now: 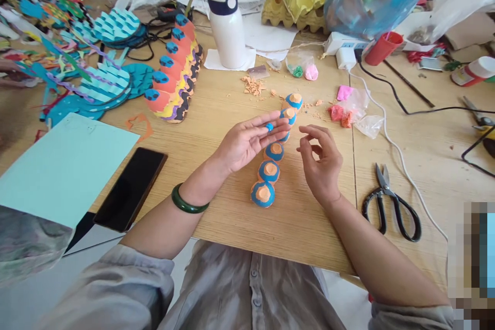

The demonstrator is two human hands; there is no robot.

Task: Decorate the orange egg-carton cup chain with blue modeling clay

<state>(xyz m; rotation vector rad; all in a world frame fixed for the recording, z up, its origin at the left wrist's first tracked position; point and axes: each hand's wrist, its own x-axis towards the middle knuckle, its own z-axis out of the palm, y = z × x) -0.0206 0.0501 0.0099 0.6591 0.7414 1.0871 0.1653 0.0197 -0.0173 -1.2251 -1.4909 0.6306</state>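
Note:
My left hand is palm up over a row of joined cups, fingers nearly straight. It holds a small blue clay ball on its fingers. Just right of the row hovers my right hand, its fingers loosely curled and apart, with nothing visible in them. The row of egg-carton cups runs away from me on the table; blue rings surround their orange tops. My left hand hides part of the row. A dark green bangle circles my left wrist.
A painted egg-carton piece and white bottle stand beyond. Scissors lie right; a phone and pale green sheet lie left. Pink clay, orange scraps and a white cable are farther back.

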